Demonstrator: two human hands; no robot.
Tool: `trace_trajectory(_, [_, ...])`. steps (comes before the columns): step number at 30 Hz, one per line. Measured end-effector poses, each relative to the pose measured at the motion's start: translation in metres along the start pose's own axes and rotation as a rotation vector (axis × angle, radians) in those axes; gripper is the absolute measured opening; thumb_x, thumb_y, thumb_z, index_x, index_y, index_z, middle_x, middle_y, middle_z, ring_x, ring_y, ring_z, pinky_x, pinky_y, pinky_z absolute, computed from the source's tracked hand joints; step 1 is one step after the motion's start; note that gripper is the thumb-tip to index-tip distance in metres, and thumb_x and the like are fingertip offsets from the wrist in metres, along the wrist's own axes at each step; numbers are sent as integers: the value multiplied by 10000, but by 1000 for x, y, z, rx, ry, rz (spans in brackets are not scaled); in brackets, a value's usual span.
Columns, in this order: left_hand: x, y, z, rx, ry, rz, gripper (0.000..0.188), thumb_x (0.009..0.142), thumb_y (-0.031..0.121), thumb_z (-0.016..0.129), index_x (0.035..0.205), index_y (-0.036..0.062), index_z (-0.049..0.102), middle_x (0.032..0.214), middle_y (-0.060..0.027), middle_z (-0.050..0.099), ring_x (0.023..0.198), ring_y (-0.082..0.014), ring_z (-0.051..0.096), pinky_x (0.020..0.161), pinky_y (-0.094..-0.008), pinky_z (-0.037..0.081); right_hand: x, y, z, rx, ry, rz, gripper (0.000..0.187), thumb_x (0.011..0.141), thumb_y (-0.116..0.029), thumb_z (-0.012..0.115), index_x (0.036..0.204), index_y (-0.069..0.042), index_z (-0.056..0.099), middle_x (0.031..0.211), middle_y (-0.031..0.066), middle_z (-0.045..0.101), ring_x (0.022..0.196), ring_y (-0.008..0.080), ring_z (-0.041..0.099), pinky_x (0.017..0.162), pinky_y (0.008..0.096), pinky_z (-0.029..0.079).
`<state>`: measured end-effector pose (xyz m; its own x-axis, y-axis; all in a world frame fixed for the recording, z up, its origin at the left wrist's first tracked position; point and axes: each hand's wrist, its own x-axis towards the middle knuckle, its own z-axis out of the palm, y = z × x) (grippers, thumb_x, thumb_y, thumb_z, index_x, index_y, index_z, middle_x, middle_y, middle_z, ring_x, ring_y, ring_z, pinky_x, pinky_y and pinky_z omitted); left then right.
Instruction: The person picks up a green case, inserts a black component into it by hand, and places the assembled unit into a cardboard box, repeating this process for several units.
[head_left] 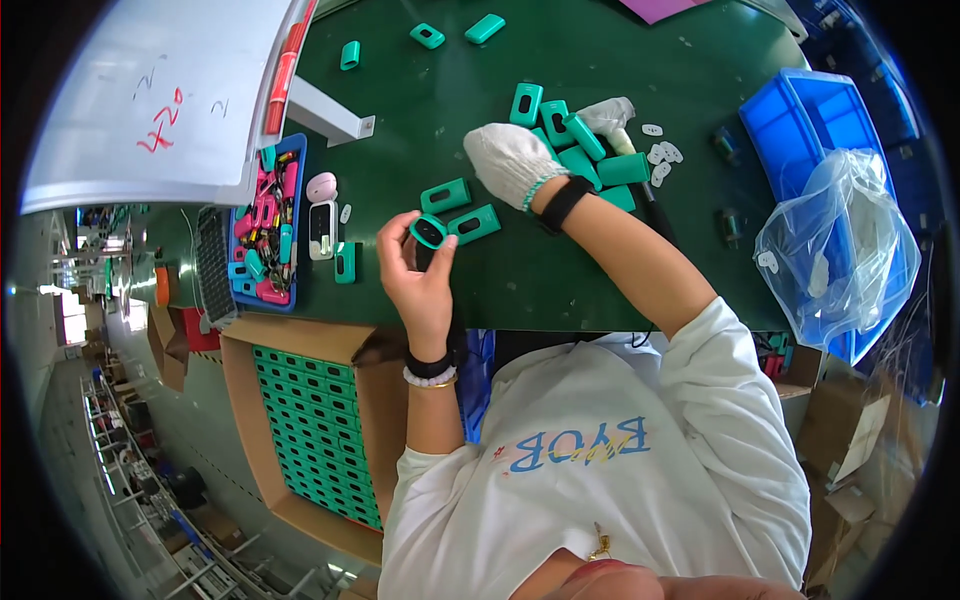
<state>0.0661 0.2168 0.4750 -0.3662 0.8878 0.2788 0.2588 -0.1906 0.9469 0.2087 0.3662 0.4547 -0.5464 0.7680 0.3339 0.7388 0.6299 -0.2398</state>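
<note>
My left hand (418,290), bare, is closed with thumb and fingers around a small teal plastic device (429,231). Its end with a dark oval window faces up. Two similar teal devices (445,195) lie on the table just beyond and beside it. My right hand (510,163) wears a white knit glove and rests at the left side of a loose pile of teal devices (580,167). Its fingers point left and curl downward; what is under them is hidden. Another teal device (345,262) lies left of my left hand.
A blue tray (297,215) of pink and teal pieces stands left, beside a white handheld device (322,230). Below the table edge, a carton (290,335) holds rows of teal devices. Small white tags (658,155) lie right of the pile; a blue bin (790,110) with plastic stands far right.
</note>
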Motion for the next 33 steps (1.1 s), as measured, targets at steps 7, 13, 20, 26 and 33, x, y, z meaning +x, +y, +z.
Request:
trace_trajectory(7, [-35, 15, 16, 67, -125, 227, 468, 740, -66, 772, 1149, 24, 562, 1144, -142, 608, 1071, -302, 606, 946, -361, 485, -58, -35, -132, 681, -162, 84, 86, 825, -69, 625, 861, -25, 560, 765, 131, 586, 733, 353, 605, 645, 437, 467])
trace_trajectory(13, [-45, 27, 29, 74, -225, 274, 483, 718, -61, 787, 1140, 35, 573, 1138, -142, 607, 1058, -315, 604, 916, -375, 487, -102, -46, -167, 525, -263, 66, 124, 799, -47, 663, 861, -38, 556, 814, 121, 563, 755, 336, 607, 646, 422, 473])
trace_trajectory(20, [-55, 31, 35, -73, -343, 195, 546, 682, -123, 773, 1160, 44, 567, 1154, -130, 573, 1103, -289, 571, 911, -362, 495, -112, -50, -165, 391, -227, 38, 156, 787, -64, 704, 885, -73, 583, 821, 109, 562, 757, 324, 622, 636, 402, 492])
trace_trajectory(26, [-64, 25, 39, -502, -280, 53, 639, 644, -191, 743, 1201, 43, 533, 1236, -127, 508, 1133, -237, 554, 965, -350, 489, -134, -53, -168, 418, -34, -31, 280, 761, -40, 723, 1021, -84, 629, 797, 88, 570, 708, 292, 635, 574, 387, 502])
trace_trajectory(33, [-68, 27, 41, -332, -250, 182, 619, 653, -207, 724, 1189, 35, 529, 1239, -139, 506, 1115, -239, 563, 943, -343, 500, -159, -68, -161, 323, -109, -27, 429, 755, -46, 722, 1172, -60, 621, 813, 83, 578, 678, 269, 629, 552, 380, 499])
